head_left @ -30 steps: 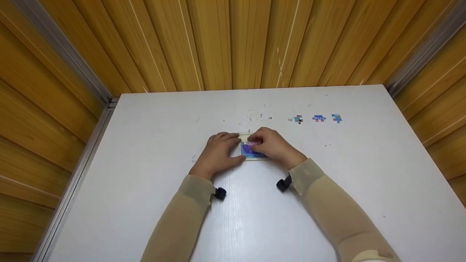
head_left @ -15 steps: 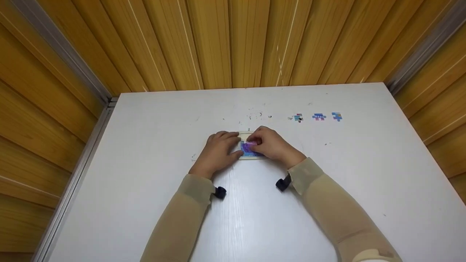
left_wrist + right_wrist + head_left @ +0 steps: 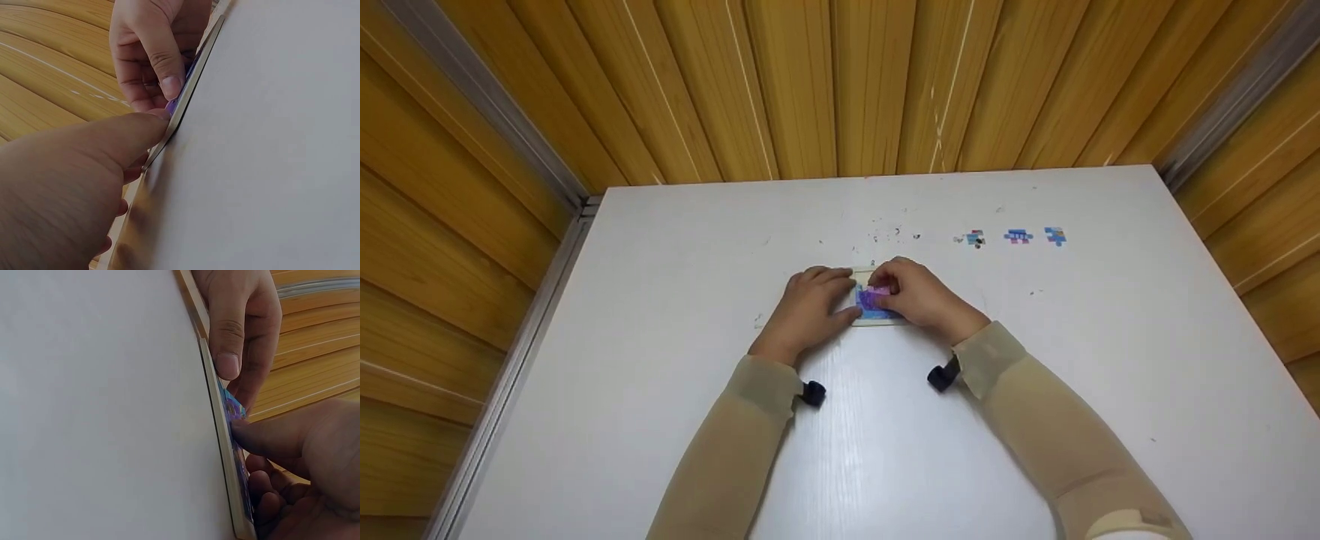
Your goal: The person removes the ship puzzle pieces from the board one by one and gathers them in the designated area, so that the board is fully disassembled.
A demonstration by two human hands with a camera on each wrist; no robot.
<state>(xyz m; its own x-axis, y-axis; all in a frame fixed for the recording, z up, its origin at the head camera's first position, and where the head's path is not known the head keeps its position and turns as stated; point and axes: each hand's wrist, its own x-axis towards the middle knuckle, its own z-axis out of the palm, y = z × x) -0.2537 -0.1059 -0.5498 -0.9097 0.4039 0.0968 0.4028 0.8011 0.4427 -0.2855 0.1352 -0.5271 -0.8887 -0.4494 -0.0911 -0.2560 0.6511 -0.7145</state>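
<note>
A small light-coloured puzzle tray lies between both hands, with blue and purple jigsaw pieces in its near part. The left hand rests at its left side, fingers extended at the upper left and thumb near the lower left corner. The right hand reaches in from the right, curled over the tray. Between its thumb and fingertips it pinches a pink-and-purple puzzle piece, mostly hidden by the fingers. From the right wrist view, the right thumb presses at the pieces just inside the tray's rim.
Three loose puzzle pieces lie in a row at the back right: a multicoloured piece, a blue-and-pink piece and a blue piece. Small dark marks speckle the white table behind the tray. Wood-patterned panels stand around it.
Both hands keep almost the same places at the tray, the right one still pinching. The whole scene shifts slightly upward in the head view.
</note>
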